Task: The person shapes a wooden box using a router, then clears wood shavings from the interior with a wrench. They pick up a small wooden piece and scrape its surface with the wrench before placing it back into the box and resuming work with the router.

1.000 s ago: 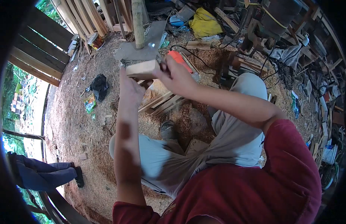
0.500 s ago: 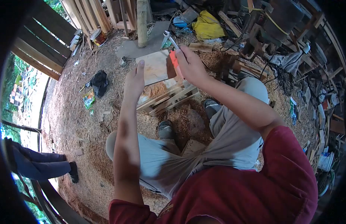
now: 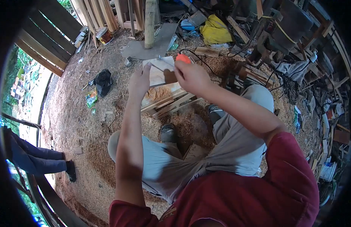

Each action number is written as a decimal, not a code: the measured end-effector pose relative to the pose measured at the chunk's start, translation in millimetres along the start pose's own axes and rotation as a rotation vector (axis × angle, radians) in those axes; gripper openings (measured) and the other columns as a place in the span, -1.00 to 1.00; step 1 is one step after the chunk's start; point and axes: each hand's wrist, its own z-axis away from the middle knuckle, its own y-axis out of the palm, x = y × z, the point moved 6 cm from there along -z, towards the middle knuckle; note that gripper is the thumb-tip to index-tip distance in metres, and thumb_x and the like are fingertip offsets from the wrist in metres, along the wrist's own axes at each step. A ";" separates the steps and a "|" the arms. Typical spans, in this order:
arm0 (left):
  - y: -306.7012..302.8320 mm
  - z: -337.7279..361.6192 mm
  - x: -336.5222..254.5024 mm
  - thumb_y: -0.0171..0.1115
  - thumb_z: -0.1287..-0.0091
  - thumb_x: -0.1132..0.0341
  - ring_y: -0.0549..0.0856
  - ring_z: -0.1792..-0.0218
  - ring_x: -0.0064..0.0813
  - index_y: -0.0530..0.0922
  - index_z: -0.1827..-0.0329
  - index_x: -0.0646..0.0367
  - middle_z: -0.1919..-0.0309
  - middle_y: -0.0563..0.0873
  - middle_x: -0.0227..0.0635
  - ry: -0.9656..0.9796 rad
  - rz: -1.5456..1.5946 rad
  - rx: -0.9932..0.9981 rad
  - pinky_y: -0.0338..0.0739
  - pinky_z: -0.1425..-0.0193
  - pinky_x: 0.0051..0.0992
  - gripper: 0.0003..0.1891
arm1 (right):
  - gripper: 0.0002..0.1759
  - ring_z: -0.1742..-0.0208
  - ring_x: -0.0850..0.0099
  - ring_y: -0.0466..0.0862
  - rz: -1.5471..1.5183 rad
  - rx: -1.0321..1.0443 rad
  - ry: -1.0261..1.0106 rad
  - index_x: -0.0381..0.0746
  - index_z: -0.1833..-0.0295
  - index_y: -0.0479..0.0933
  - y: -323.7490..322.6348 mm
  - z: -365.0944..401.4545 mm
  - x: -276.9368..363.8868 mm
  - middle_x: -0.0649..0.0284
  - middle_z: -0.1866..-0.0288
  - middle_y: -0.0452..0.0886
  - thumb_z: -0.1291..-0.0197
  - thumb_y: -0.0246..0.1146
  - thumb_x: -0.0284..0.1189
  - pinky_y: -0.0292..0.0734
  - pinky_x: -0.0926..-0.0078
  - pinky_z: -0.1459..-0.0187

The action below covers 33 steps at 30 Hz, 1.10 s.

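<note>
My left hand [image 3: 139, 80] is closed on the left edge of a pale flat wooden board [image 3: 157, 78], thumb on top. My right hand [image 3: 193, 78] is wrapped around a metal wrench [image 3: 159, 58], whose end shows over the board's far part. Beside the right knuckles shows a bright orange object [image 3: 183, 58], mostly hidden by the hand. Under the board's near edge is a low wooden stand [image 3: 171, 103] with wood shavings [image 3: 157, 93] on it.
Sawdust covers the ground around my shoes [image 3: 168, 133]. A black plastic bag [image 3: 103, 82] lies to the left, near another person's legs [image 3: 43, 159]. A wooden post [image 3: 149, 24] and a yellow cloth [image 3: 215, 31] are ahead. Machinery [image 3: 285, 28] and scrap crowd the right side.
The wrench, upright above my right hand before, now tilts left over the board. The orange object shows farther up behind that hand. My left hand stays at the board's edge.
</note>
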 end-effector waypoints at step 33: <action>15.6 -5.6 -0.5 -0.07 -0.57 -0.31 0.74 0.04 0.34 0.73 0.23 0.49 0.25 0.72 0.41 0.028 0.086 -0.009 0.54 -0.14 0.08 -0.16 | -0.80 0.31 -0.20 0.68 0.006 0.065 0.077 -0.25 0.10 0.51 20.3 13.5 -24.4 -0.14 0.37 0.65 -0.48 0.15 -0.33 0.57 -0.13 0.22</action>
